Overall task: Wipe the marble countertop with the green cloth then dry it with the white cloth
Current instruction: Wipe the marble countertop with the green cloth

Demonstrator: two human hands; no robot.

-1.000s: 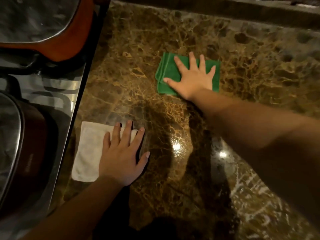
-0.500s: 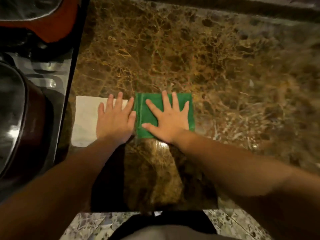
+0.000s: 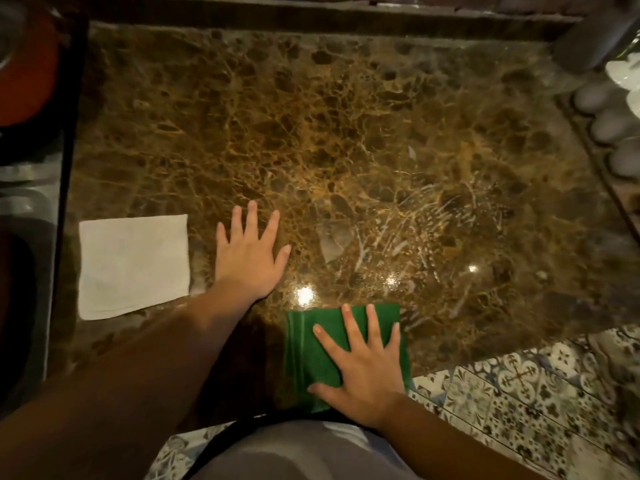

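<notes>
The brown marble countertop (image 3: 346, 140) fills the view, with wet streaks to the right of centre. A folded green cloth (image 3: 304, 355) lies at the counter's near edge. My right hand (image 3: 363, 365) presses flat on it with fingers spread. The folded white cloth (image 3: 131, 265) lies at the left side of the counter, uncovered. My left hand (image 3: 247, 254) rests flat on bare marble just right of the white cloth, apart from it.
A steel sink (image 3: 24, 237) and an orange-red pan (image 3: 24, 74) sit to the left past a dark edge. Pale rounded objects (image 3: 613, 126) and a grey cylinder (image 3: 588, 39) stand at the right. Patterned floor tiles (image 3: 519, 393) show below the counter's near edge.
My right hand has dragged the green cloth toward me to the counter's near edge. My left hand has come off the white cloth onto bare marble to its right.
</notes>
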